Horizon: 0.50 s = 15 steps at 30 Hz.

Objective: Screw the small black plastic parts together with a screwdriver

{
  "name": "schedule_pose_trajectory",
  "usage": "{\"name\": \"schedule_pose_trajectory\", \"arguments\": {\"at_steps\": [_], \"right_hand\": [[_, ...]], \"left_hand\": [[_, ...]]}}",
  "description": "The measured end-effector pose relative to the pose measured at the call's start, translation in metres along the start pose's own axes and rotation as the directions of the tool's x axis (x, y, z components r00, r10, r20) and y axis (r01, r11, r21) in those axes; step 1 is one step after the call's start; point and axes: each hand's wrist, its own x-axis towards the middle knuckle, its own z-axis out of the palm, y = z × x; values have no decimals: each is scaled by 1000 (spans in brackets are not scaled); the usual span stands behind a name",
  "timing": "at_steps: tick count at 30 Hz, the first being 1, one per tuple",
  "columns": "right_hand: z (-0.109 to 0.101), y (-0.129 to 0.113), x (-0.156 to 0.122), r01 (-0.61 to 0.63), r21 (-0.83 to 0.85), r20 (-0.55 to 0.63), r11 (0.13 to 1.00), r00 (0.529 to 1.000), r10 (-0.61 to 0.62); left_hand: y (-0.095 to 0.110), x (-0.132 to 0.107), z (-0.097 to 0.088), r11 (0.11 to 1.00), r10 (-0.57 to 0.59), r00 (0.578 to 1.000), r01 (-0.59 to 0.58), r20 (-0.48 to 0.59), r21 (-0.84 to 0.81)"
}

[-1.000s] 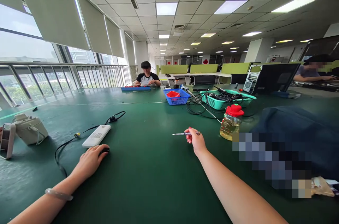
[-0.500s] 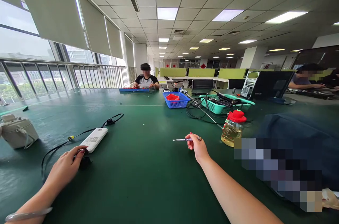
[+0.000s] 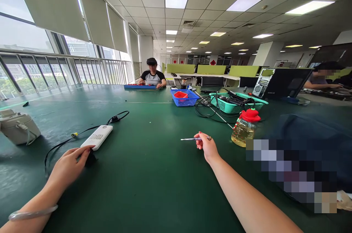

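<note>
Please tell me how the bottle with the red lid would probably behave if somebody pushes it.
The clear bottle might slosh, since yellowish liquid shows inside. Its squat shape suggests it would probably slide before tipping.

Right grip — thin tool held, green tabletop

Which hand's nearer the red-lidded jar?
Right: the right hand, holding a slim tool, is just left of the jar. The left hand is farther left, by the white device.
</note>
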Motion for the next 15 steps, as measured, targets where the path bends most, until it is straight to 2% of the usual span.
{"name": "schedule_pose_trajectory", "arguments": {"at_steps": [4,10,15], "right_hand": [[0,-1,-1,-28,8,-4,1000,1000,28],[-1,-2,-4,-47,21,-11,999,999,48],[0,-2,-3,-41,15,-2,999,999,41]], "left_hand": [[-1,2,-1,998,-63,998,63,29,9],[-4,3,0,995,-99,990,98,97,12],[-6,2,3,998,-37,996,33,85,51]]}}
